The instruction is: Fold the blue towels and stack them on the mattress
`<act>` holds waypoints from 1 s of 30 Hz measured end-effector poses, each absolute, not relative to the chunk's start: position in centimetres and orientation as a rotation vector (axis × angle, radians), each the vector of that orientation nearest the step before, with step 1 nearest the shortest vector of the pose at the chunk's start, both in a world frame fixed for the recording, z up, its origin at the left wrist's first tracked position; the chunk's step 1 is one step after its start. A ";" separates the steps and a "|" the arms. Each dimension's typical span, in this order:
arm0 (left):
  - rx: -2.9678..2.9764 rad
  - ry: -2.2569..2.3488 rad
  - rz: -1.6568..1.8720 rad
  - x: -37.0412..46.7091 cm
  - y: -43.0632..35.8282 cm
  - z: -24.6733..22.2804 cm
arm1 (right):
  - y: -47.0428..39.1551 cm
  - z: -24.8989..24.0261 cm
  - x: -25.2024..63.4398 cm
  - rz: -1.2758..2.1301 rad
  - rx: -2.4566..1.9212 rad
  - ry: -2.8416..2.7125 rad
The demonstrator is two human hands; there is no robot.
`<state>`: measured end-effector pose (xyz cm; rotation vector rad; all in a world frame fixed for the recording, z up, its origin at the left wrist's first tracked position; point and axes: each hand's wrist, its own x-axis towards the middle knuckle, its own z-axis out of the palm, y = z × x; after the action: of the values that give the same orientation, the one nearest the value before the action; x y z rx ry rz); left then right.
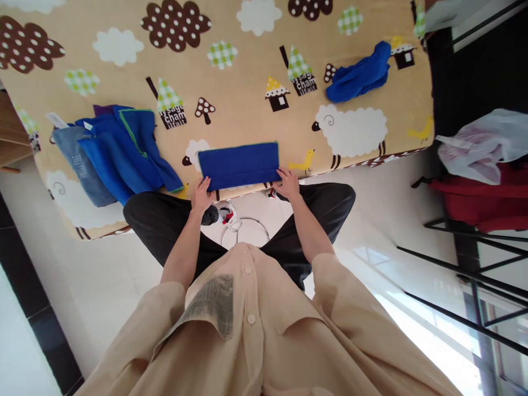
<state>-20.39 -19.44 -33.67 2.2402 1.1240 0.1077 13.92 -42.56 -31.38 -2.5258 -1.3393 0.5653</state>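
Note:
A blue cloth (239,165), folded into a long flat rectangle, lies near the front edge of the patterned tablecloth (243,110). My left hand (202,194) touches its lower left corner, and my right hand (287,183) is at its lower right corner. The fingertips of both hands rest on the cloth; whether they pinch its edge is too small to tell. To the left sits a loose pile of blue cloths (119,148) with a grey-blue cloth (84,165) beside it. A crumpled blue cloth (358,74) lies at the back right.
A black metal rack (466,269) stands on the right, near a red cloth (482,201) and a whitish translucent bag (487,143). My knees are spread below the table's front edge. Part of a wooden piece of furniture (12,126) shows at the far left.

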 end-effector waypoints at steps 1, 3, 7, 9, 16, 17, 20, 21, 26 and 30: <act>2.235 1.120 0.116 -20.5 -19.4 -33.8 | -42.6 -31.4 14.0 0.571 -2.528 -1.341; 2.222 1.112 0.131 -20.6 -19.3 -33.8 | -42.4 -31.4 14.0 0.579 -2.550 -1.329; 2.223 1.113 0.139 -20.7 -19.3 -33.6 | -42.1 -31.6 14.0 0.580 -2.581 -1.310; 2.220 1.131 0.163 -20.8 -19.3 -33.6 | -41.9 -31.8 13.9 0.575 -2.581 -1.295; 2.131 1.156 0.331 -20.8 -18.8 -34.5 | -41.9 -33.7 14.6 0.499 -2.478 -1.129; 2.120 1.173 0.354 -20.7 -18.7 -34.6 | -41.8 -34.1 14.8 0.486 -2.446 -1.081; 2.051 1.261 0.441 -20.3 -18.3 -34.8 | -41.7 -35.2 15.4 0.474 -2.357 -0.949; 2.008 1.299 0.471 -20.2 -18.2 -34.8 | -41.6 -35.4 15.6 0.484 -2.332 -0.920; 1.809 1.377 0.540 -19.6 -17.6 -34.9 | -41.5 -36.4 16.3 0.528 -2.251 -0.833; 1.767 1.411 0.537 -19.5 -17.3 -34.9 | -41.5 -36.9 16.7 0.538 -2.224 -0.767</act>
<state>-19.48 -17.26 -34.94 1.7671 1.4110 0.5370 16.70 -41.48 -36.91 -2.2240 -0.7673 0.5383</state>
